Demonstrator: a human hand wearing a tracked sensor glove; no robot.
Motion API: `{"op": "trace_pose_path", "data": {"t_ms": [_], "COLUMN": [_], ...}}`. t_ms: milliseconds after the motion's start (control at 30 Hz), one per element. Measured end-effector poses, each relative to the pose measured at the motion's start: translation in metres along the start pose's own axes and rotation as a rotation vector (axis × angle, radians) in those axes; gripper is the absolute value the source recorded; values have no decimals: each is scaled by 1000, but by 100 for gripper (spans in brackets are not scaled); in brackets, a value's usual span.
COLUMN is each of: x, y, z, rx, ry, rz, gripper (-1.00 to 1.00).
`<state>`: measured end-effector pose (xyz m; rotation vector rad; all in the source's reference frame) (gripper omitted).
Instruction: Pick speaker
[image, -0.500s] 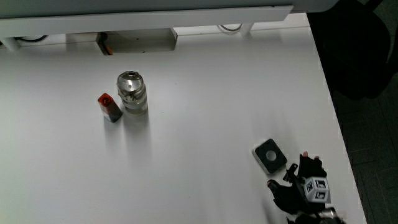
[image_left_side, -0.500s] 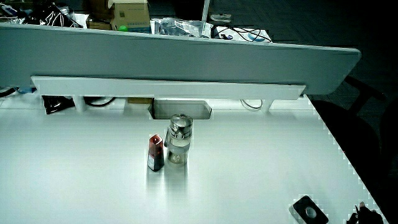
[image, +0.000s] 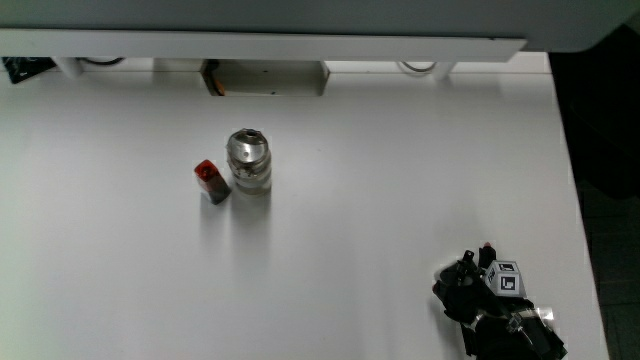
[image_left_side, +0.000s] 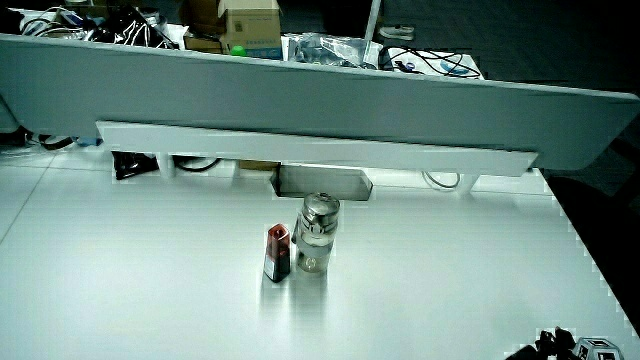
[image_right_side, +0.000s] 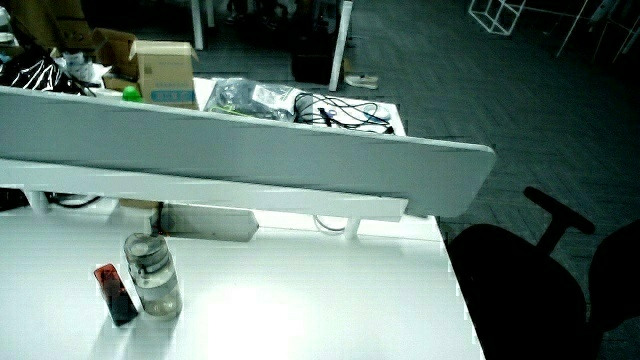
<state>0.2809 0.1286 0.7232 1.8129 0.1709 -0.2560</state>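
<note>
Resting low on the white table (image: 380, 200) near its edge closest to me, my gloved hand (image: 478, 297) covers the spot where the speaker lies. The patterned cube (image: 503, 279) on the glove's back faces up. My fingers (image: 452, 283) curl downward, though I cannot tell whether they actually grip anything, and the speaker itself is hidden beneath my hand in the main view. In a side view only the fingertips and cube show at the table's near corner (image_left_side: 575, 347).

Well apart from my hand, farther from me toward the low partition (image_left_side: 300, 100), stands a clear jar (image: 248, 160) with a shiny metal lid. It is upright, and it looks see-through with nothing in it that I can make out. A small dark block with a red top (image: 211, 181) stands just beside the jar; both side views show the pair close together.
</note>
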Motion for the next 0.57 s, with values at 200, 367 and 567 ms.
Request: {"op": "trace_pose_path", "data": {"t_ms": [200, 367, 567], "x": [-6, -4, -7], "y": [-17, -17, -31], "z": [14, 14, 15], "rx": [156, 207, 287], "ry": [-76, -66, -33], "rz": [-118, -118, -55], "gripper": [61, 89, 100]}}
